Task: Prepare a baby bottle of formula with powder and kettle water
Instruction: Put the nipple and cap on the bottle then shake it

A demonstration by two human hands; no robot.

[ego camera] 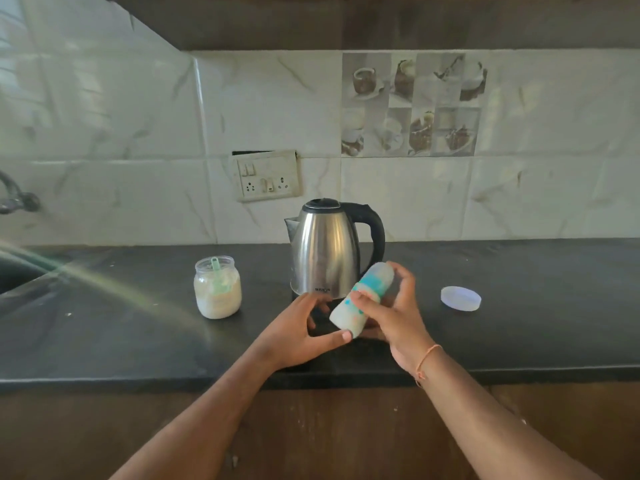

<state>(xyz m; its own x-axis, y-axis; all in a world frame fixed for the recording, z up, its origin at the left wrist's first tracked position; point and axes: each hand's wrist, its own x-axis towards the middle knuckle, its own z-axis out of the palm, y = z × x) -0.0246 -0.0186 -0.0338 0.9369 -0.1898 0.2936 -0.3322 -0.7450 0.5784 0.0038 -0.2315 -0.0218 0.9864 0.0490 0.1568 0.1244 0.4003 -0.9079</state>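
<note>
the right hand (391,317) had its fingers and thumb wrapped round the middle of the baby bottle (360,299), clamped on it, the thumb lying across the blue-green band on the front and the other fingers curling behind where they could only partly be seen. the bottle was tilted, one end up and to the right against the kettle's lower side in the view, the other end down and to the left just above the counter (519,306). it was blurred, so which end carried the cap was hard to tell (the whole thing read as a pale, milky tube). the left hand (301,327) was spread beside it, fingers apart and curved, the thumb tip touching or almost touching the lower end of the bottle; the remaining fingers reached toward the kettle's base and gripped nothing that could be made out. a thin orange thread (427,358) circled the right wrist. both forearms ran down out of the bottom edge of the view.

behind the hands stood the steel kettle (325,251), upright, black lid shut, handle to the right, its base partly covered by the hands and bottle. to the left, well apart from the hands, sat an open glass jar (217,289) of pale powder with a green scoop (216,275) standing in it. to the right lay a white lid (461,298), flat on the counter. a socket plate (266,176) hung on the tiled wall above the kettle. at the far left edge a tap (14,197) and the rim of a sink were cut off.
</note>
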